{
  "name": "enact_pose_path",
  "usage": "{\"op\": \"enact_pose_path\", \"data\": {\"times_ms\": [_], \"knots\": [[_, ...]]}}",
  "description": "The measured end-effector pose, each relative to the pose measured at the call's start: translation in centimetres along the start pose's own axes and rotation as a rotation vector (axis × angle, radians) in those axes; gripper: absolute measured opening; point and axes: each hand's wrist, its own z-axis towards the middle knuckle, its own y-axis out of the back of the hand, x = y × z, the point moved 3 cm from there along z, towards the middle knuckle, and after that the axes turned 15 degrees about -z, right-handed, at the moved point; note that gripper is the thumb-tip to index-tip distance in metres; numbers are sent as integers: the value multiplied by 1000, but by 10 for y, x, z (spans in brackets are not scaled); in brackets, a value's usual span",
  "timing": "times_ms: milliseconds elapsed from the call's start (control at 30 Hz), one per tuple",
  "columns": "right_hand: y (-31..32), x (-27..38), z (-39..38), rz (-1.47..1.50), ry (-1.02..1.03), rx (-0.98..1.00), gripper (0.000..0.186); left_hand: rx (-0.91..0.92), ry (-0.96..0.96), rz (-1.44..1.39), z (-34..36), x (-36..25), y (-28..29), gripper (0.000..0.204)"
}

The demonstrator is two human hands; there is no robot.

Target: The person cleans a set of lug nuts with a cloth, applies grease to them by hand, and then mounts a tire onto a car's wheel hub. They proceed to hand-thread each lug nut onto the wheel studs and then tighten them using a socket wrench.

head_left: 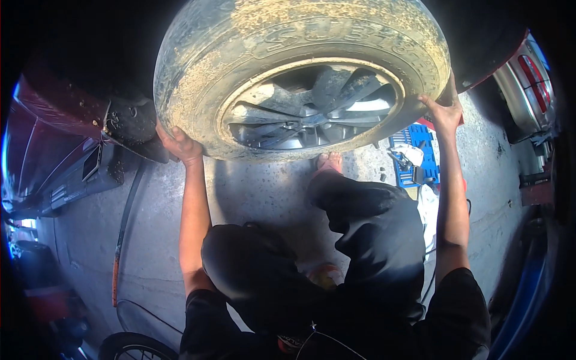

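Observation:
Between my raised arms a car wheel (314, 121) faces me, its tyre (198, 105) caked with dried mud and its dark alloy rim ringed with dirt. My left hand (180, 146) grips the tyre's lower left side, fingers curled behind the rubber and partly hidden. On the right side my right hand (444, 113) clasps the tyre, thumb on the near sidewall and the other fingers behind it. The wheel sits at the dark wheel arch of a dark red car (51, 114). Whether it touches the hub behind is hidden.
A blue tool case (427, 157) with sockets lies open on the concrete floor at right, a white cloth (427, 210) nearby. A hose (127, 210) runs along the left. A bicycle wheel (138, 348) shows at the lower left. A silver car (521, 90) stands far right.

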Motion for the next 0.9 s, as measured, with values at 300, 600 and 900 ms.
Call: {"op": "enact_pose_path", "data": {"times_ms": [300,600,900], "knots": [[9,-40,14,-332,-154,-559,40,-109,64,50,-4,-13,-15,86],[-4,-80,11,-225,-260,-589,33,2,86,140,7,-31,-20,81],[-20,-97,41,137,-399,-509,30,-81,42,140,1,-37,-18,80]]}}
